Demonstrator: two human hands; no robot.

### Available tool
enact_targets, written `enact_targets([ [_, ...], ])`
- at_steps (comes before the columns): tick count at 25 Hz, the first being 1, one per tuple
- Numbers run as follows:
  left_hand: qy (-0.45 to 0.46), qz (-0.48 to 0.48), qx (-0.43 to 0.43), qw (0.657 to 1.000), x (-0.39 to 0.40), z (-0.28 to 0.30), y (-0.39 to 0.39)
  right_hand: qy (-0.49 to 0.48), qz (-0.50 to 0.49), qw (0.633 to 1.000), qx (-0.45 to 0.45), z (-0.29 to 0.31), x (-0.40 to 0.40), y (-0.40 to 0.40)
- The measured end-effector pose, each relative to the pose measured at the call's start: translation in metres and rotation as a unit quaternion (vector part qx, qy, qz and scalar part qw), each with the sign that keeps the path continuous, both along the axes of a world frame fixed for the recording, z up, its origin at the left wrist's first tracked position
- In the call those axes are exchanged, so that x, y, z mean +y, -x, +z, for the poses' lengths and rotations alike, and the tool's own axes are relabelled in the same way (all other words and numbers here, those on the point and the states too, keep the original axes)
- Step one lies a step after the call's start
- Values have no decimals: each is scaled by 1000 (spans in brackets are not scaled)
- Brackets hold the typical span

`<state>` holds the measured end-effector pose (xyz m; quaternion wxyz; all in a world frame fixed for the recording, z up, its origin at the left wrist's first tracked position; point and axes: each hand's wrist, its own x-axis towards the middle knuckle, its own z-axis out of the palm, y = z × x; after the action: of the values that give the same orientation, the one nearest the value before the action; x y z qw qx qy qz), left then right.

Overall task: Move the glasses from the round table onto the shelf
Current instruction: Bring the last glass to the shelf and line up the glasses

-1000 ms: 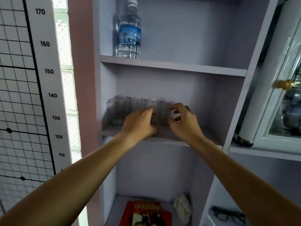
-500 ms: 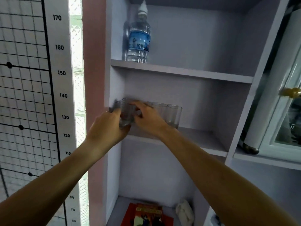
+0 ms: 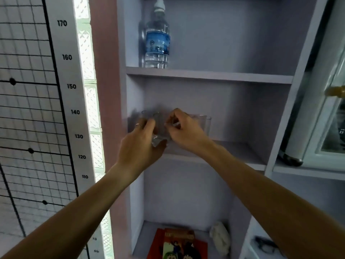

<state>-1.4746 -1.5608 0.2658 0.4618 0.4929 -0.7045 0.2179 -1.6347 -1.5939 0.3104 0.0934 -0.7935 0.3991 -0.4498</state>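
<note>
Several clear drinking glasses stand in a row on the middle board of the pale lilac shelf (image 3: 233, 149). My left hand (image 3: 141, 144) is wrapped around a glass (image 3: 158, 142) at the left end of the row; motion blur smears that glass. My right hand (image 3: 186, 131) is beside it, with thumb and fingers pinched on the rim of the neighbouring glass. The rightmost glass (image 3: 204, 124) stands free, just right of my right hand. My hands hide most of the other glasses.
A water bottle (image 3: 157, 40) stands on the board above. The lowest compartment holds a red comic book (image 3: 177, 243) and a crumpled white object (image 3: 220, 238). A height chart (image 3: 71, 86) hangs at left. A white cabinet door with a brass knob (image 3: 335, 90) is at right.
Both hands have shifted from the right part of the glass row to its left end. The view has swung slightly left and up.
</note>
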Motion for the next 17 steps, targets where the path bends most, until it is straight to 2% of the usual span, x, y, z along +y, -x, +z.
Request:
enact_targets([
  [3, -18, -42, 38, 998, -3, 6, 32, 0, -46, 998, -31, 4, 8, 31],
  [7, -15, -121, 25, 992, -14, 3, 73, -28, -101, 993, -48, 6, 18, 69],
  [10, -66, -191, 37, 979, -23, 4, 99, -47, -143, 987, -49, 4, 20, 95],
  [17, -117, -225, 33, 967, -40, 3, 131, -72, -176, 980, -67, -3, 20, 127],
])
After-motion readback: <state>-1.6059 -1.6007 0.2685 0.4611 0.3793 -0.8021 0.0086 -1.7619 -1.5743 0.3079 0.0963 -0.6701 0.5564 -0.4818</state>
